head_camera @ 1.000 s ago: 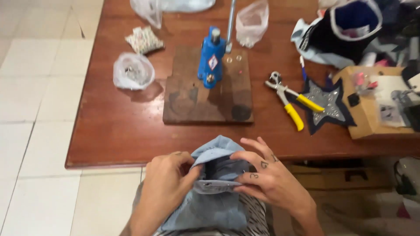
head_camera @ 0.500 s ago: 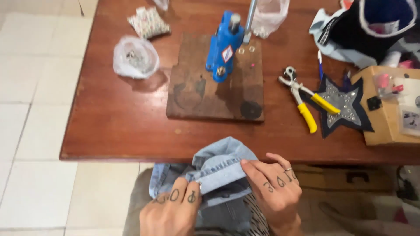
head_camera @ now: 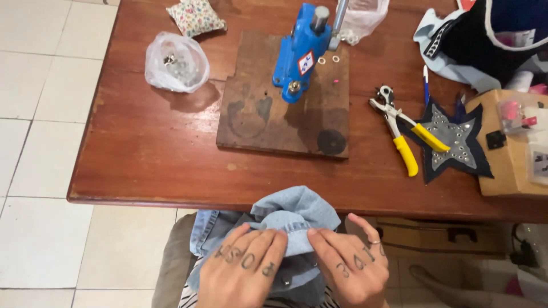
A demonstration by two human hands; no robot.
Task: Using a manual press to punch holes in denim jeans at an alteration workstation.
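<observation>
A light blue denim garment (head_camera: 291, 214) lies bunched in my lap just below the table's front edge. My left hand (head_camera: 242, 271) presses on its left part with fingers curled over a folded hem. My right hand (head_camera: 348, 265) holds the same hem from the right, fingertips nearly touching the left ones. Both hands pinch the fabric. On the wooden table (head_camera: 154, 148) above stands a blue hand press (head_camera: 299, 54) mounted on a dark wooden board (head_camera: 257, 114).
Yellow-handled punch pliers (head_camera: 402, 134) lie right of the board beside a dark star-shaped denim patch (head_camera: 456, 140). A clear bag of metal parts (head_camera: 174, 63) sits at the left, a floral cushion (head_camera: 196, 17) behind it. A cardboard box (head_camera: 508, 145) is at the right edge.
My hands have come together on the folded hem at the middle of the garment. The view has shifted, so the table now sits higher and larger in frame.
</observation>
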